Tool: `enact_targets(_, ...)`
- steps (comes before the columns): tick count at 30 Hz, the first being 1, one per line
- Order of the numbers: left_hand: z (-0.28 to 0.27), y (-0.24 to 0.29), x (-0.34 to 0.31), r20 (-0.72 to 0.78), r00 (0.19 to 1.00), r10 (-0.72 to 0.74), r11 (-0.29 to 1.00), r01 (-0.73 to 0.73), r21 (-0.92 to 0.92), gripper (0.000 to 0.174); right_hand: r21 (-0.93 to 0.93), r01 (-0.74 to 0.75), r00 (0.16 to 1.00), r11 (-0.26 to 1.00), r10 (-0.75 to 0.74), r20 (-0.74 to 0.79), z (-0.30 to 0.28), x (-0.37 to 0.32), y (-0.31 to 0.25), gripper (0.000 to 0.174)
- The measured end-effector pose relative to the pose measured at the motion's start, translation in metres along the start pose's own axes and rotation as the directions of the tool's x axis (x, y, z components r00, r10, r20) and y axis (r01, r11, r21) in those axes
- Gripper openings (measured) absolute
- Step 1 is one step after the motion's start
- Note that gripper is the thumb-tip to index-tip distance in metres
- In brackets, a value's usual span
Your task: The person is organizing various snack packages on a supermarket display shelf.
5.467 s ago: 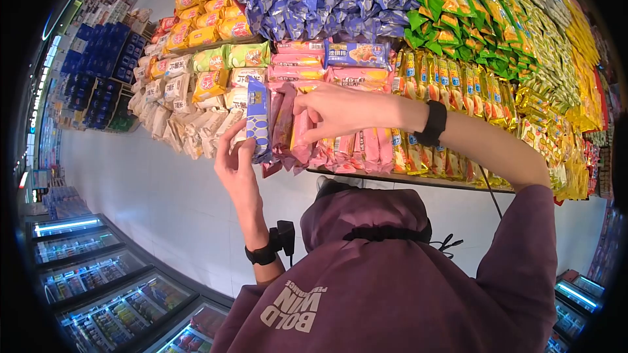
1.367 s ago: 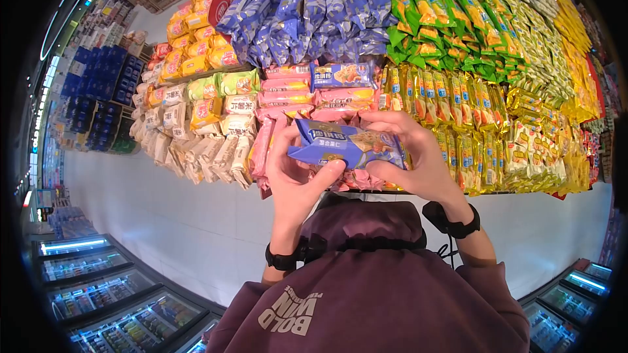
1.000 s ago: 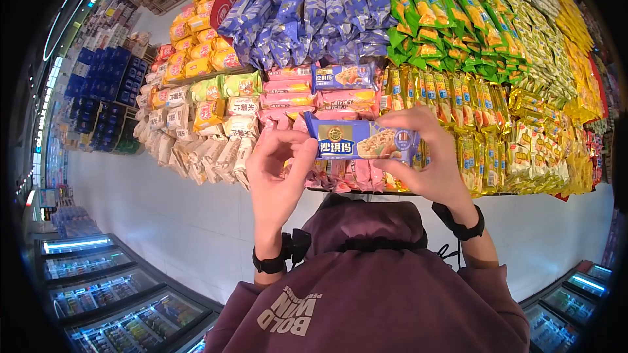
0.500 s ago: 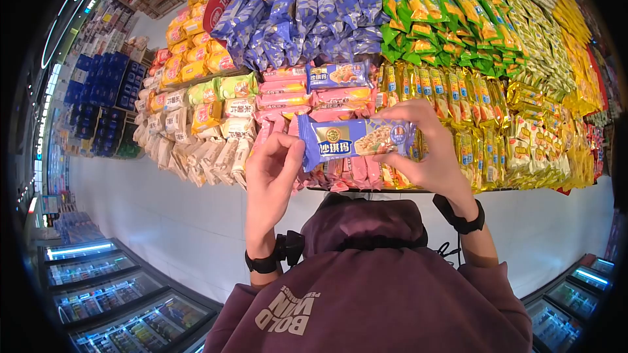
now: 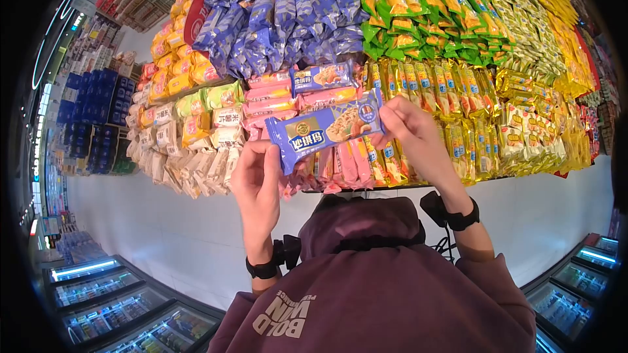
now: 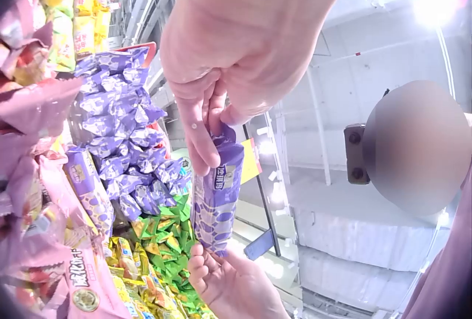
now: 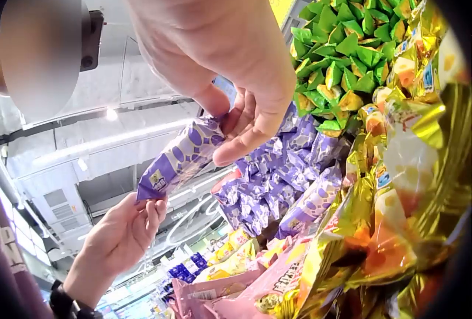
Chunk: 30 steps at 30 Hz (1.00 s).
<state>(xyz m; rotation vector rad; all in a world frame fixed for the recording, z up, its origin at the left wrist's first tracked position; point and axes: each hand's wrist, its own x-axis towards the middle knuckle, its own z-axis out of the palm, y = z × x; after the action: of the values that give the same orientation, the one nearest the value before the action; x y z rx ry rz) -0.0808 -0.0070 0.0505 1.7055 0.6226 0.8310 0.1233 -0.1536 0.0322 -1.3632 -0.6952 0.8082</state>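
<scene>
Above pink packets [image 5: 350, 163], the left hand [image 5: 256, 180] and right hand [image 5: 417, 142] pinch opposite ends of a blue packet [image 5: 329, 128]. Gold packets [image 5: 466, 147] lie to the right.

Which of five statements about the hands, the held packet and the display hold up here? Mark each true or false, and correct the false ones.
1. The left hand and the right hand each pinch an end of the same blue packet. True.
2. The blue packet's printed front is turned away from the head camera. False: the front faces that camera.
3. A second blue packet lies among the pink packets. True.
4. In the head view, the green packets lie left of the blue pile. False: they lie right of it.
5. A black band circles each wrist. True.
</scene>
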Motion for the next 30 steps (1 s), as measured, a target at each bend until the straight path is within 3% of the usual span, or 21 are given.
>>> enact_targets(11, -0.007, -0.014, -0.001, -0.053, 0.999, 0.011, 1.0, -0.011, 0.003, 0.01, -0.04, 0.008, 0.996, 0.999, -0.004, 0.091, 0.0, -0.002, 0.008, 0.016)
enact_targets(14, -0.003, -0.015, 0.002, -0.056, 0.998, -0.017, 0.997, 0.013, -0.08, 0.011, 0.034, -0.013, 0.994, 0.999, 0.009, 0.104, -0.001, -0.001, 0.004, 0.015)
enact_targets(16, -0.003, -0.023, 0.003, -0.01, 0.994, -0.108, 0.966, 0.103, -0.239, 0.013, 0.053, -0.013, 0.994, 0.999, 0.007, 0.109, 0.0, 0.0, 0.003, 0.014)
enact_targets(20, 0.007, -0.02, 0.005, -0.012, 0.958, -0.287, 0.865, 0.254, -0.432, 0.015, -0.001, -0.052, 0.99, 0.999, 0.051, 0.129, -0.004, -0.001, 0.007, 0.013)
enact_targets(23, 0.011, -0.021, 0.008, -0.005, 0.948, -0.317, 0.756, 0.249, -0.605, 0.016, -0.033, -0.056, 0.988, 0.998, 0.06, 0.139, -0.006, -0.001, 0.01, 0.012)
enact_targets(26, 0.016, -0.015, 0.007, 0.002, 0.961, -0.275, 0.766, 0.221, -0.603, 0.021, -0.026, -0.025, 0.99, 0.999, 0.029, 0.141, -0.005, -0.001, 0.01, 0.013)
enact_targets(27, 0.019, -0.015, 0.006, -0.042, 0.971, -0.234, 0.853, 0.185, -0.489, 0.034, -0.029, -0.01, 0.991, 1.0, 0.014, 0.136, -0.003, -0.001, 0.01, 0.013)
enact_targets(28, 0.018, -0.016, 0.006, -0.029, 0.971, -0.236, 0.864, 0.197, -0.464, 0.036, -0.032, 0.005, 0.991, 0.999, -0.001, 0.132, -0.001, -0.001, 0.01, 0.014)
enact_targets(30, 0.015, -0.018, 0.007, -0.003, 0.97, -0.241, 0.885, 0.219, -0.411, 0.041, 0.094, 0.017, 0.995, 0.995, -0.025, 0.092, 0.006, -0.002, 0.008, 0.014)
